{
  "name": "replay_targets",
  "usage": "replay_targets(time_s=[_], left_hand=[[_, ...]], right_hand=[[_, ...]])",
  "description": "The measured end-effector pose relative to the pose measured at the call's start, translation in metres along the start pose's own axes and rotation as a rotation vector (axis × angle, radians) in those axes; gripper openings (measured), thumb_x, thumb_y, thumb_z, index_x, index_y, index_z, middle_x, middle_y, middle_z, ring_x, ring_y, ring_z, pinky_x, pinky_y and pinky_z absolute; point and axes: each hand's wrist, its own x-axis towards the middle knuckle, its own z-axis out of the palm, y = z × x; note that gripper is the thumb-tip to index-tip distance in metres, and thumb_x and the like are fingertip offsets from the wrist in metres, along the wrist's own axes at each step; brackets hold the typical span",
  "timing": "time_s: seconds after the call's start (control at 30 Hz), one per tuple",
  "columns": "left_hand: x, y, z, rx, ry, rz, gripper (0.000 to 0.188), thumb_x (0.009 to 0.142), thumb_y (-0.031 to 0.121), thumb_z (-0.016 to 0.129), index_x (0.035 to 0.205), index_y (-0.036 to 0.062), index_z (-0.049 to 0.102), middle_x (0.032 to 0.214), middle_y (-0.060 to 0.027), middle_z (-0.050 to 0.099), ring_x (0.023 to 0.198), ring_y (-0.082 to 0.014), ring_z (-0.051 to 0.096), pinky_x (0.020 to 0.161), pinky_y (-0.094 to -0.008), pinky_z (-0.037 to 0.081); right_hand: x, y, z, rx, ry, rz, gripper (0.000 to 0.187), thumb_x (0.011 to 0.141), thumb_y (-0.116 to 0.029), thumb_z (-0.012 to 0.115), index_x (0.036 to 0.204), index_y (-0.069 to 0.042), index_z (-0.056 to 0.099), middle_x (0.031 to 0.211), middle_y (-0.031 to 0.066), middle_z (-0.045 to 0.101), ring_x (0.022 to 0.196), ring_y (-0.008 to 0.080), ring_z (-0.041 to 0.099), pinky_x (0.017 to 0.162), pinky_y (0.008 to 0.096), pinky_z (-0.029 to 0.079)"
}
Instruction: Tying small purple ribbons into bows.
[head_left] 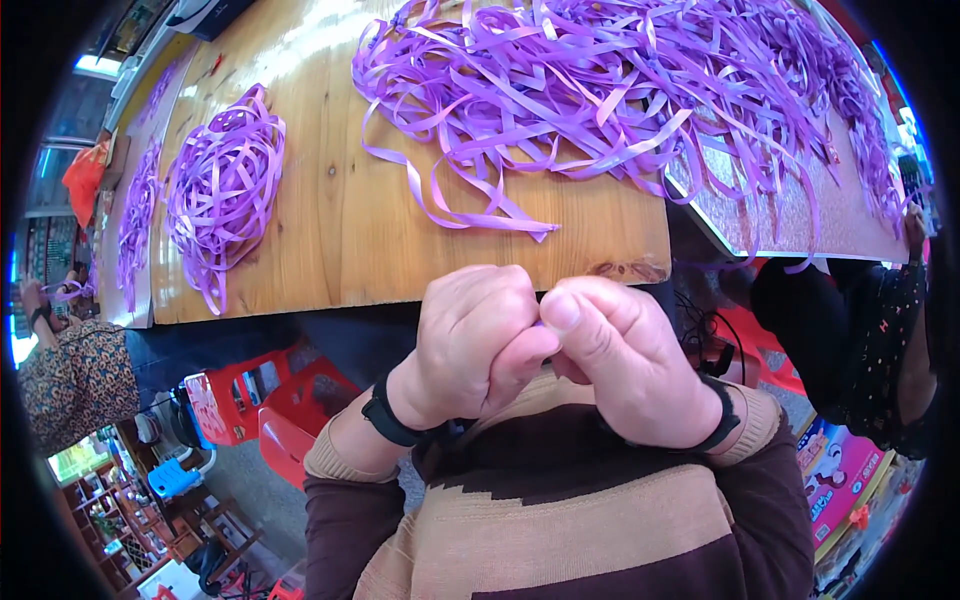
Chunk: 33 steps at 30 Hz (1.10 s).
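My left hand (478, 340) and my right hand (625, 360) meet in front of my chest, just off the near edge of the wooden table (330, 230). Both are closed, thumbs and fingers pressed together. Between them peeks a tiny bit of purple ribbon (541, 323); the rest of it is hidden by my fingers. Beyond my hands, a large tangled heap of purple ribbons (560, 90) covers the far middle and right, one loose end trailing toward me. A smaller bundle of purple ribbons (225, 185) lies at the left.
At the right, a second, pale-topped table (780, 190) adjoins, with ribbons hanging over its edge. A person in dark dotted clothing (890, 340) is there; another person's patterned sleeve (75, 380) shows at the left. Red plastic chairs (285, 435) stand below left.
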Motion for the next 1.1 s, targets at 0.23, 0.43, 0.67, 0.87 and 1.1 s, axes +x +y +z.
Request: replay_targets(time_s=[0.23, 0.43, 0.67, 0.87, 1.1], left_hand=[[-0.009, 0.019, -0.009, -0.806, 0.035, -0.820, 0.032, 0.092, 0.024, 0.040, 0.073, 0.0003, 0.048, 0.063, -0.0044, 0.042, 0.052, -0.0112, 0.038, 0.048, -0.0236, 0.030], [-0.005, 0.022, -0.024, -0.712, -0.010, -0.825, 0.039, 0.088, 0.037, 0.047, 0.067, 0.0045, 0.047, 0.059, -0.0033, 0.043, 0.052, -0.0101, 0.036, 0.050, -0.0245, 0.030], [0.000, 0.019, -0.022, -0.837, -0.036, -0.885, 0.026, 0.090, 0.023, 0.048, 0.074, 0.0022, 0.050, 0.067, -0.0003, 0.043, 0.061, -0.0070, 0.037, 0.056, -0.0202, 0.031], [0.014, 0.019, -0.018, -0.209, -0.210, -0.463, 0.018, 0.086, 0.015, 0.052, 0.074, 0.0016, 0.050, 0.063, -0.0095, 0.044, 0.053, -0.0236, 0.044, 0.048, -0.0313, 0.035], [0.010, 0.017, -0.009, -0.025, -0.272, -0.193, 0.016, 0.086, 0.015, 0.050, 0.076, 0.0024, 0.048, 0.063, -0.0106, 0.045, 0.051, -0.0278, 0.043, 0.045, -0.0351, 0.035]], right_hand=[[0.000, -0.006, -0.002, 0.069, -0.047, 0.066, 0.032, 0.094, -0.029, 0.040, 0.073, -0.006, 0.049, 0.063, -0.0042, 0.043, 0.056, 0.0026, 0.034, 0.050, 0.0181, 0.028], [0.000, -0.003, -0.011, 0.007, -0.071, 0.124, 0.034, 0.094, -0.032, 0.039, 0.073, -0.007, 0.049, 0.063, -0.0047, 0.042, 0.056, 0.0018, 0.033, 0.050, 0.0175, 0.027], [0.004, -0.005, -0.018, 0.037, -0.094, 0.095, 0.034, 0.094, -0.031, 0.039, 0.073, -0.006, 0.048, 0.063, -0.0046, 0.042, 0.057, 0.0024, 0.034, 0.051, 0.0178, 0.028], [0.003, -0.003, -0.016, -0.049, -0.105, 0.031, 0.032, 0.094, -0.026, 0.039, 0.072, -0.005, 0.048, 0.065, -0.0035, 0.043, 0.060, 0.0035, 0.036, 0.054, 0.0192, 0.031], [-0.002, -0.005, -0.026, 0.057, -0.204, 0.221, 0.034, 0.094, -0.030, 0.039, 0.077, -0.004, 0.051, 0.064, -0.0032, 0.042, 0.058, 0.0048, 0.036, 0.052, 0.0195, 0.031]])
